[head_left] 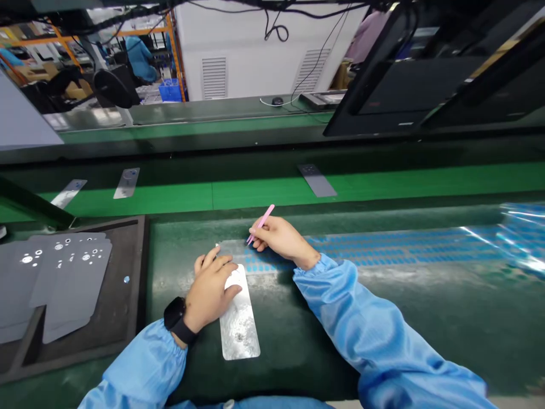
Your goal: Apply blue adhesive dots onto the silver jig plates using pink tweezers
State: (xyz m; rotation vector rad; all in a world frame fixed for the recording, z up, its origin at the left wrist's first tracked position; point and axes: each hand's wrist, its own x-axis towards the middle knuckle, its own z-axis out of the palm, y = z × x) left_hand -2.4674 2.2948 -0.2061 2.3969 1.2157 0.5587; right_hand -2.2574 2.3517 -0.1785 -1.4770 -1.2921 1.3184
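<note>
Pink tweezers (266, 216) are pinched in my right hand (281, 237), their tips pointing down at a clear film strip (272, 260) with rows of blue dots. Whether the tips grip a dot is too small to tell. My left hand (213, 289), a dark watch at its wrist, lies over the upper end of a shiny metal plate (239, 329) with rounded corners. Its fingers are spread, the thumb resting on the plate and the fingertips reaching toward the film's left end. That hand covers the plate's upper left part.
At left, a dark tray (142, 272) holds several grey plates (80, 284) with holes. Across the green belt (255, 190) lie a grey plate (317, 180) and two shiny ones. Black monitors (395, 85) overhang the back right. Film bunches up at far right.
</note>
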